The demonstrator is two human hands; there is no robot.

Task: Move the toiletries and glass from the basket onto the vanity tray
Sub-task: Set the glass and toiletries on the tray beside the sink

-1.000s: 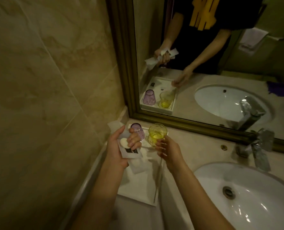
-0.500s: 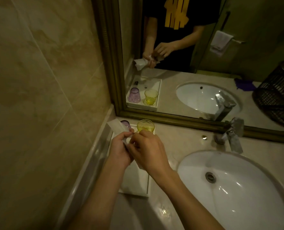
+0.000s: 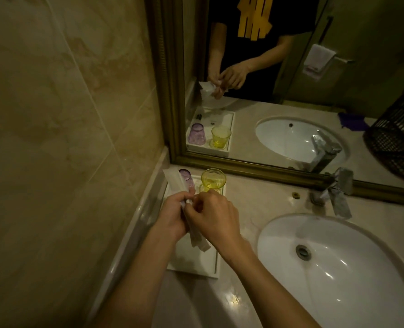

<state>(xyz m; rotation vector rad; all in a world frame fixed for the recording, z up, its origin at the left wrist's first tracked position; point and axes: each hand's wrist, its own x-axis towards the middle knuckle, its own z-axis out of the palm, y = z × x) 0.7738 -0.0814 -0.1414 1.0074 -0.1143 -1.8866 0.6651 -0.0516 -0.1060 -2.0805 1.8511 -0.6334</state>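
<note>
A white vanity tray lies on the counter against the left wall. At its far end stand an upright yellow glass and a purple glass, partly hidden. My left hand grips a bunch of white toiletry packets above the tray; their ends stick out above and below my fist. My right hand is pressed against the left one, its fingertips pinching at the same packets. What lies between my palms is hidden.
A white sink basin fills the counter's right side, with a chrome faucet behind it. A framed mirror rises at the back; a black mesh basket shows in its reflection at the right. A marble wall borders the left.
My right hand left the yellow glass standing on the tray and came over to join my left hand on the packets. The view shifted slightly right.
</note>
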